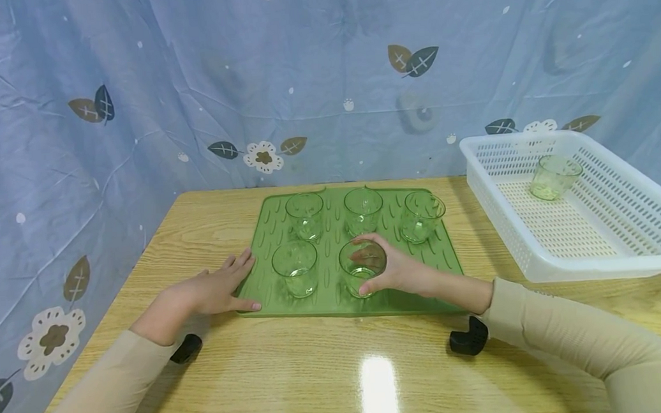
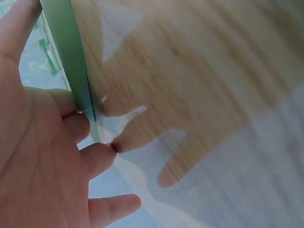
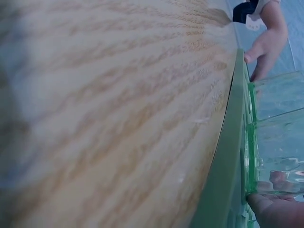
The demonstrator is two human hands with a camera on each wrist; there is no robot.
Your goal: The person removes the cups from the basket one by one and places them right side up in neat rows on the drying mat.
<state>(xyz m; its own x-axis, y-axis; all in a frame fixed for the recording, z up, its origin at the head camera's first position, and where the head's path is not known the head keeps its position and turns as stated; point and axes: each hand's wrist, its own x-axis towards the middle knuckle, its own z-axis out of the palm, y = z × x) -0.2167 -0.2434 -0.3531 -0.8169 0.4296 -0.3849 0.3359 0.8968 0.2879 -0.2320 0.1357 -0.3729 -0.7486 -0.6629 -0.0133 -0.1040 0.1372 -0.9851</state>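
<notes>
A green ridged mat (image 1: 328, 308) lies on the wooden table with several clear green-tinted glasses upright on it. My right hand (image 1: 401, 270) grips the front middle glass (image 1: 349, 270), thumb near its base and fingers behind it. In the right wrist view, this glass (image 3: 280, 147) stands on the mat by the thumb. Beside it on the left is another front glass (image 1: 294, 266). Three more, a left glass (image 1: 305, 214), a middle glass (image 1: 363, 207) and a right glass (image 1: 420, 219), form the back row. My left hand (image 1: 218, 290) rests with spread fingers at the mat's left edge.
A white perforated plastic basket (image 1: 525, 244) stands at the right, holding one tilted glass (image 1: 553, 181). Blue patterned cloth (image 1: 321, 73) hangs behind the table and along its left side. Black wrist devices, left (image 1: 187, 349) and right (image 1: 469, 336), sit under the sleeves.
</notes>
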